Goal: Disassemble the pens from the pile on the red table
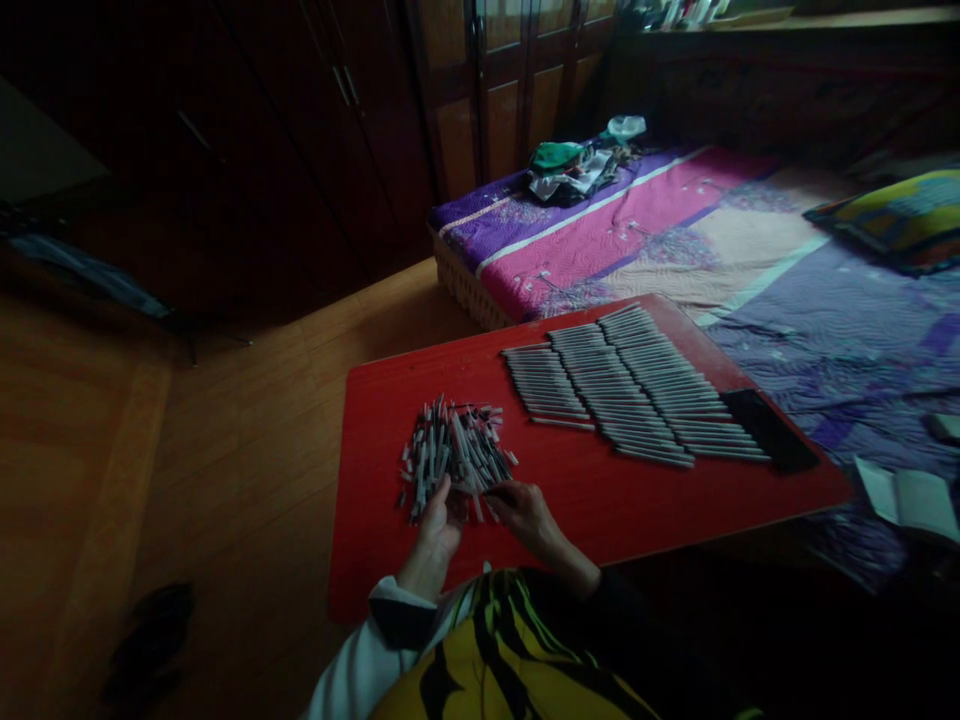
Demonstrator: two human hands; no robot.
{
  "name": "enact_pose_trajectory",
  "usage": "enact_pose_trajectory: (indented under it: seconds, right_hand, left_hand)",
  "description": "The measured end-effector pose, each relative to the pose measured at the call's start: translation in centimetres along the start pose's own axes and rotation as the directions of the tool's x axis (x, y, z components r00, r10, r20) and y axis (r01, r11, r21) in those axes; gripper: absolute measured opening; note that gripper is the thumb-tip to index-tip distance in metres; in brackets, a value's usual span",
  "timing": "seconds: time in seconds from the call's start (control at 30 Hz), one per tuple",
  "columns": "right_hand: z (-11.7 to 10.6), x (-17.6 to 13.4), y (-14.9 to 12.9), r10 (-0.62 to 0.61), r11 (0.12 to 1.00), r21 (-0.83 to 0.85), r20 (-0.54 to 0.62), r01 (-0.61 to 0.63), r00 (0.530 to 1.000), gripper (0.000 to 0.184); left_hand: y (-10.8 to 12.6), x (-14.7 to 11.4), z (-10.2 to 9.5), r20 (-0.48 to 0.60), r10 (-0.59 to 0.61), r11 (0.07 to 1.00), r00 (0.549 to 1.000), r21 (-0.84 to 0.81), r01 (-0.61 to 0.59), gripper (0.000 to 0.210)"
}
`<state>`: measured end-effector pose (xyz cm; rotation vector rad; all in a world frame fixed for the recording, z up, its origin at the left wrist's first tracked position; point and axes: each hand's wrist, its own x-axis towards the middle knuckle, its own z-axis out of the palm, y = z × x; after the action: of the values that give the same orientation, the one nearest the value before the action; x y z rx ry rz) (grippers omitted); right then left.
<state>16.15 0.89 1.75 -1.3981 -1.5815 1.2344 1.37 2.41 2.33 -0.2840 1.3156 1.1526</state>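
On the left half of a red table [367,450] lies a heap of pens [450,445], dark and pale parts jumbled together. Both hands work at its near edge. The left hand [439,525] is half curled, palm turned inward and thumb raised, beside the left end of a pale pen [469,490]; how firmly it grips cannot be told. The right hand [529,512] has its fingertips drawn together on the pen's right end. Any lettering on the pens is too small and dim to read.

Farther right on the table, more pens lie side by side in three slanting rows [615,385], and a flat black slab [772,430] sits beside them at the right end. The tabletop is plain red with rounded corners.

Beyond the table, a bed [570,235] wears a quilt striped in purple, pink and cream, with floral sprays. A pile of clothes [574,170], partly green and white, rests at its far left; a yellow pillow [900,220] lies on the right, and an open book [915,497] nearer, its pages unreadable from here. A dark wardrobe [300,130] stands far left above a tan tiled floor [247,430]. Small bottles [694,12] crowd a ledge at the far right, their labels blurred.
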Motion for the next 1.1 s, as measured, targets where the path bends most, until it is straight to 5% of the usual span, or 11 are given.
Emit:
enact_pose_trajectory:
  seconds: [0.87, 1.1]
  right_hand:
    - [-0.2, 0.2, -1.0, 0.004, 0.999, -0.054, -0.016, -0.004, 1.0, 0.022]
    - [-0.7, 0.3, -2.0, 0.051, 0.994, -0.101, 0.027, -0.048, 0.998, 0.018]
  left_hand:
    - [-0.2, -0.3, 0.5, 0.088, 0.126, 0.991, 0.988, 0.022, -0.129, 0.008]
    - [-0.3, -0.6, 0.1, 0.142, 0.253, 0.959, 0.957, 0.093, -0.267, 0.012]
